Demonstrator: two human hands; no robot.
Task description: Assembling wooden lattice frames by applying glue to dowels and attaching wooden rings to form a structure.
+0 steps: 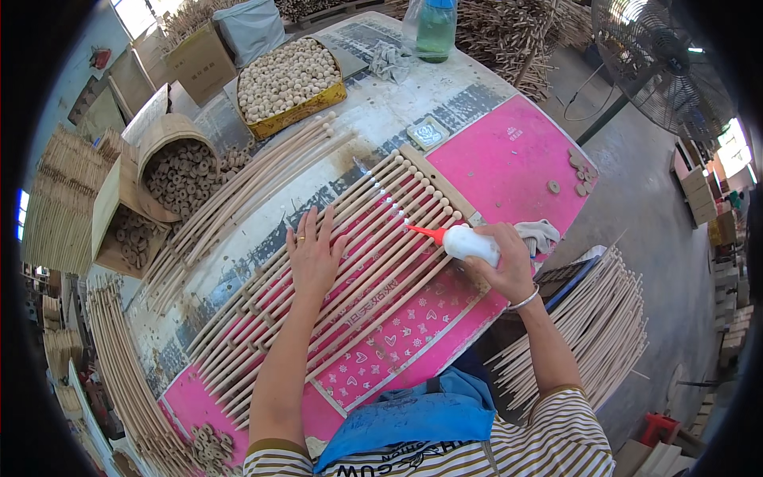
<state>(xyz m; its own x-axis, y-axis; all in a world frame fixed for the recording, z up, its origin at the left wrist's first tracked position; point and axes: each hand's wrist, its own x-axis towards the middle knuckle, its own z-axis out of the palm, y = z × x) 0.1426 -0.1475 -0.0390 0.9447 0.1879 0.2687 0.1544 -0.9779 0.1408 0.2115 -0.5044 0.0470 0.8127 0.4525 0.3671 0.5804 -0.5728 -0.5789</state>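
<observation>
Several wooden sticks (373, 266) lie side by side across a pink patterned sheet (381, 342), each with a small round ball at its upper right end. A wooden strip (435, 181) runs along those ball ends. My left hand (315, 253) rests on the sticks with its fingers spread, a ring on one of them. In my right hand (502, 258) is a white glue bottle (470, 245) with a red nozzle, tilted so the tip points left at the sticks. White dabs of glue (395, 208) show on several sticks near the tip.
A yellow tray (298, 118) of wooden balls stands at the back, beside loose sticks (238, 191). Tipped containers (171, 131) spill wooden rings at left. A bottle of green liquid (435, 36), a fan (664, 63), a crumpled glove (539, 233) and a stick bundle (588, 334) surround the work.
</observation>
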